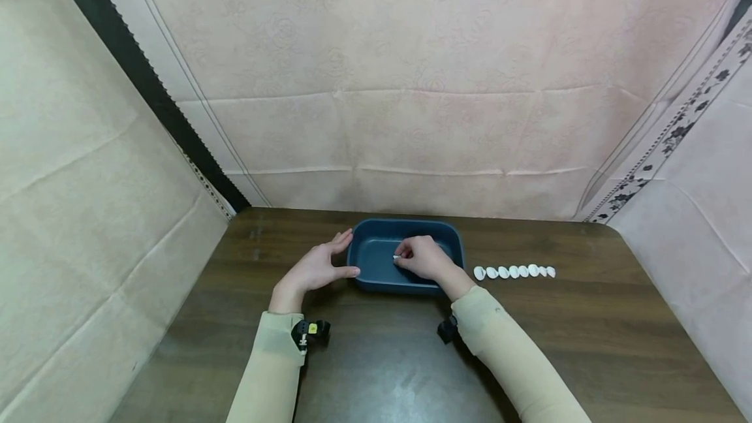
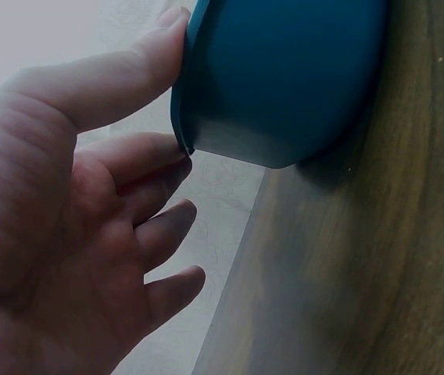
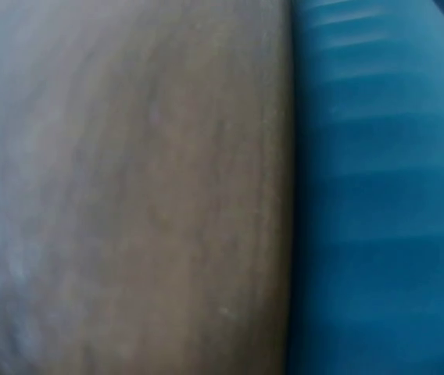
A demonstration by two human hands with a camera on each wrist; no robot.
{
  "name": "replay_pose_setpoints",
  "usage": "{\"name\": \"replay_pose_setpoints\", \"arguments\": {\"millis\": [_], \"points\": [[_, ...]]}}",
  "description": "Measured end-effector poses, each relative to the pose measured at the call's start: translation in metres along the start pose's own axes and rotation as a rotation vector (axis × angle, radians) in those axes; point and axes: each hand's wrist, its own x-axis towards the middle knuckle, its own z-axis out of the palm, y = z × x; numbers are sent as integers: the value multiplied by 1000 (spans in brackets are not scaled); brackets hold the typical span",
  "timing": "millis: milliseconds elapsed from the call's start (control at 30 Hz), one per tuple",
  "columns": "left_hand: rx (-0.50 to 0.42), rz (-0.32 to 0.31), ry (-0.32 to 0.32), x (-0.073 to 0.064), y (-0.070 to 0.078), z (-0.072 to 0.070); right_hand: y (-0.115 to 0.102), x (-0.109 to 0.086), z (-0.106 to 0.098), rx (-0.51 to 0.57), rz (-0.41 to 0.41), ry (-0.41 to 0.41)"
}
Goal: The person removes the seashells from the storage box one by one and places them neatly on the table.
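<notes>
A blue rectangular plastic basin (image 1: 376, 284) stands near the table's back edge. My left hand (image 1: 317, 266) is at its left end, fingers spread and fairly straight; in the left wrist view the thumb and forefinger touch the basin rim (image 2: 181, 101). Over the basin's inside is my right hand (image 1: 424, 258), thumb and forefinger pinching a small white piece (image 1: 396, 256), mostly hidden by the fingertips. To the right of the basin lies a row of several small white round pieces (image 1: 514, 272). The right wrist view shows only the basin's outer wall (image 3: 386, 195) and the table, without the hand.
The brown wood-grain table (image 1: 376, 344) reaches toward me. Pale cloth sheets (image 1: 411, 83) hang behind it and at both sides. A black wrist camera (image 1: 311, 331) sits on the left wrist, another (image 1: 448, 329) on the right.
</notes>
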Motion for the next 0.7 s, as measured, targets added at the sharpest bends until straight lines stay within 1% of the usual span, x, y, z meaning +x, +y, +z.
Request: {"name": "replay_pose_setpoints", "arguments": {"millis": [200, 400, 533, 700], "points": [[3, 4, 0, 0, -1, 0, 1, 0, -2, 21, -11, 16], [6, -3, 8, 0, -3, 2, 1, -4, -8, 96, -21, 77], [8, 0, 8, -1, -4, 2, 1, -9, -19, 130, -69, 136], [3, 12, 7, -1, -3, 1, 3, -23, -41, 158, -124, 228]]}}
